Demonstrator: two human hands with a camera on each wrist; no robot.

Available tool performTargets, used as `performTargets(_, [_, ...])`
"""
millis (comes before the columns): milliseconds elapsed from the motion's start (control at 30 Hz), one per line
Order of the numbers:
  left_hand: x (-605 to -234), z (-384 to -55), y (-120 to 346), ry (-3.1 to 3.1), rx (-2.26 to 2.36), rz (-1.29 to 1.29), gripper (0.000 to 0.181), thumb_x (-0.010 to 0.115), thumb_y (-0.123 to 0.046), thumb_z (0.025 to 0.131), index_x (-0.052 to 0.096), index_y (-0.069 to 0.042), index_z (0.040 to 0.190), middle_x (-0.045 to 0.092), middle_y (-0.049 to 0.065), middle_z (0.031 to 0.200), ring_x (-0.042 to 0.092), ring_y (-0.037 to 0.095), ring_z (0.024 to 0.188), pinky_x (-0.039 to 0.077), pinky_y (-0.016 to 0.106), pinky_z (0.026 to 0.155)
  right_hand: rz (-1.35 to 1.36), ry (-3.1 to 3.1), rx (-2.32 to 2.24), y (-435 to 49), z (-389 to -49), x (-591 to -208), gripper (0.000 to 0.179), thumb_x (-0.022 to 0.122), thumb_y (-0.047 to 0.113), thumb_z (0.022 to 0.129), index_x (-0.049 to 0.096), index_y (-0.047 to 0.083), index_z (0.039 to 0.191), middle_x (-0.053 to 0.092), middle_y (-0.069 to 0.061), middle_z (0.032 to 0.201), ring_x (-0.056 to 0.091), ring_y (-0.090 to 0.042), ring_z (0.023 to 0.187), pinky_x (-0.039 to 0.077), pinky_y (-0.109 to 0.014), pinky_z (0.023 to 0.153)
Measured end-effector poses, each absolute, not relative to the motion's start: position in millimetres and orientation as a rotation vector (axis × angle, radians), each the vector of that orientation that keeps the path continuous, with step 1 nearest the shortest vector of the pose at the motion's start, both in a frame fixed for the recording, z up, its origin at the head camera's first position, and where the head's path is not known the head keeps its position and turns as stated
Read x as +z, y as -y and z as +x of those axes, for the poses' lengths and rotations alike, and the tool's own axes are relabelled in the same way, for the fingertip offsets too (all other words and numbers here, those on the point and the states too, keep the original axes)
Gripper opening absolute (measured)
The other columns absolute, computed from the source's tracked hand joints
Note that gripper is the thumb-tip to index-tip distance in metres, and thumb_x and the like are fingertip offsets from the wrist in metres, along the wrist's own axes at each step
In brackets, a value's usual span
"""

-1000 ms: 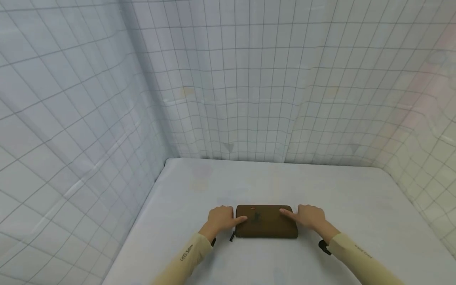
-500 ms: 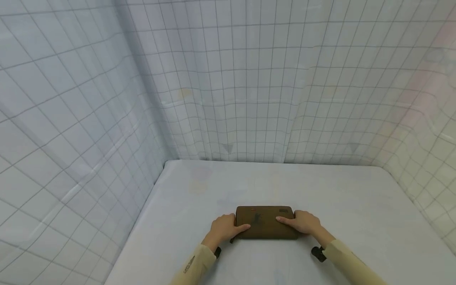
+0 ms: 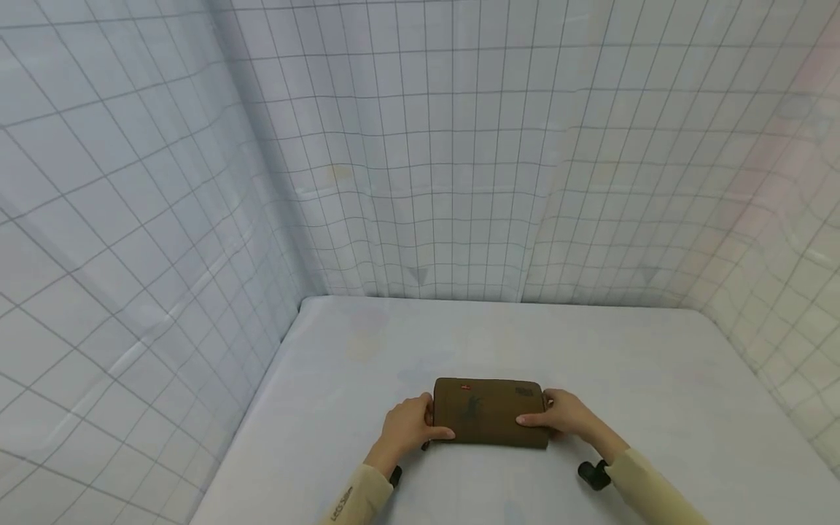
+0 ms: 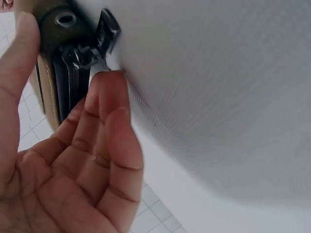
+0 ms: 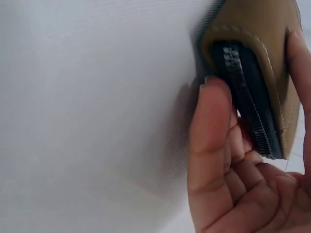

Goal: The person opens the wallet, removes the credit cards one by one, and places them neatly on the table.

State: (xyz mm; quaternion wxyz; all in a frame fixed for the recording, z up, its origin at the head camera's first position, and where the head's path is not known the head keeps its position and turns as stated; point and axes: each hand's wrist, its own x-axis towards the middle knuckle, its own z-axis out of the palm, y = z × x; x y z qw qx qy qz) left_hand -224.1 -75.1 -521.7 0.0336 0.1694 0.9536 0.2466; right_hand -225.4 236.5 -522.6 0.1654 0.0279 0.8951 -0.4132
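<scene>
Since the brown zip-around wallet (image 3: 488, 408) is pinched at both short ends, I'd guess the step in hand is getting a two-handed hold, and the next move probably calls for keeping both ends level. It's on the person's side of the table, though I can't tell whether it's lying flat or slightly raised. Looks like smooth leather with stitched edges, a tiny red mark (image 3: 465, 387) up top, and a dark zipper (image 5: 248, 92) with a black pull tab (image 4: 108, 31) near a metal eyelet (image 4: 65, 20). Left hand (image 3: 404, 426) and right hand (image 3: 569, 414) each have thumb on top, fingers against the zip side. White table (image 3: 394, 343) underneath, grid-lined curtain (image 3: 459, 146) behind.
</scene>
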Motion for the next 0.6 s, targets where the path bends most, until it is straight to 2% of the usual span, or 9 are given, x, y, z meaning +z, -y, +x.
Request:
performTargets(67, [-521.3,-223.7,74.5,-2.943,0.776,0.533,0.047,0.075,-0.053,0.066,0.056,-0.015,0.085,0.051,-0.008,0.065,0.044,0.006,0.052,0.037,0.023,0.047,0.072,-2.547,-1.19,-238.2,-224.8,-523.9,0.099,0.08,0.049,0.065,0.039,-0.009,0.134,0.057,-0.02,0.116,0.061,-0.021,0.073,0.05,-0.034,0.066])
performTargets(133, [-520.6,-223.3,74.6,-2.943,0.806,0.54,0.046,0.075,-0.051,0.067,0.057,-0.015,0.089,0.056,-0.008,0.069,0.046,0.005,0.054,0.038,0.023,0.049,0.05,-2.554,-1.206,-239.3,-224.2,-525.0,0.104,0.08,0.048,0.064,0.034,-0.01,0.137,0.049,-0.025,0.129,0.06,-0.03,0.093,0.049,-0.042,0.079])
performTargets(267, [-521.0,-222.1,76.3,-2.907,0.879,0.536,0.044,0.076,-0.045,0.068,0.056,-0.016,0.094,0.062,-0.007,0.079,0.049,0.005,0.06,0.039,0.024,0.052,0.002,-2.559,-1.244,-239.2,-223.1,-525.6,0.108,0.08,0.049,0.064,0.03,-0.009,0.14,0.034,-0.029,0.141,0.034,-0.045,0.127,0.035,-0.057,0.097])
performTargets(367, [-522.5,-221.2,77.3,-2.881,0.931,0.539,0.045,0.077,-0.041,0.069,0.055,-0.016,0.099,0.063,-0.007,0.082,0.051,0.004,0.062,0.04,0.024,0.053,-0.012,-2.531,-1.285,-238.9,-221.7,-523.9,0.111,0.081,0.047,0.064,0.024,-0.008,0.142,0.025,-0.03,0.145,0.024,-0.048,0.131,0.03,-0.06,0.1])
performTargets(600, [-525.7,-224.3,78.0,-2.932,0.988,0.539,0.046,0.079,-0.035,0.069,0.053,-0.018,0.102,0.063,-0.006,0.082,0.053,0.004,0.063,0.04,0.025,0.054,-0.019,-2.535,-1.323,-238.2,-217.2,-517.5,0.111,0.079,0.046,0.067,0.018,-0.005,0.144,0.018,-0.029,0.148,0.019,-0.048,0.133,0.027,-0.061,0.101])
